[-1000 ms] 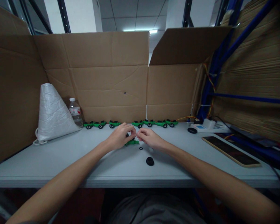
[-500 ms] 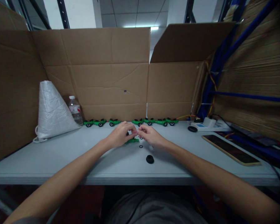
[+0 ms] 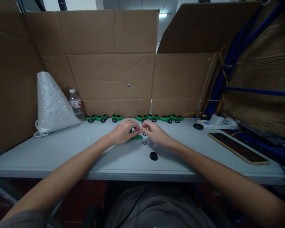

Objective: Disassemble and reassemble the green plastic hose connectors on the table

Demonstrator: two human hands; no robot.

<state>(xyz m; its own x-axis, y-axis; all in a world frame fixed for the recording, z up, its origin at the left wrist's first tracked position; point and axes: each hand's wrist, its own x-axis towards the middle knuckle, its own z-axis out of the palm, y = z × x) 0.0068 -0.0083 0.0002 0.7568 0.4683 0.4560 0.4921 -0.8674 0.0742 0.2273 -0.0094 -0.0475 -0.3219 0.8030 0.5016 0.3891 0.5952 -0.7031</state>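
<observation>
My left hand (image 3: pixel 123 131) and my right hand (image 3: pixel 156 132) meet fingertip to fingertip above the middle of the white table. Both are closed in a pinch; whatever lies between the fingertips is too small to name. Beneath my left fingers a green toy part (image 3: pixel 138 137) lies on the table, partly covered by the hand. Just below the fingertips is a small black ring (image 3: pixel 144 143). Nearer to me a round black cap-like piece (image 3: pixel 153 155) rests on the table. Several green toy cars (image 3: pixel 153 118) with black wheels stand in a row behind my hands.
At the left stand a silvery bag (image 3: pixel 53 104) and a water bottle (image 3: pixel 76 104) against the cardboard wall (image 3: pixel 104 79). On the right are a phone (image 3: pixel 237 148), a white power strip (image 3: pixel 218 122) with cables, and a black disc (image 3: pixel 198 126).
The head view has tilted down a little, so everything except the lower edge shifts upward. My hands stay pinched together at the same place over the table.
</observation>
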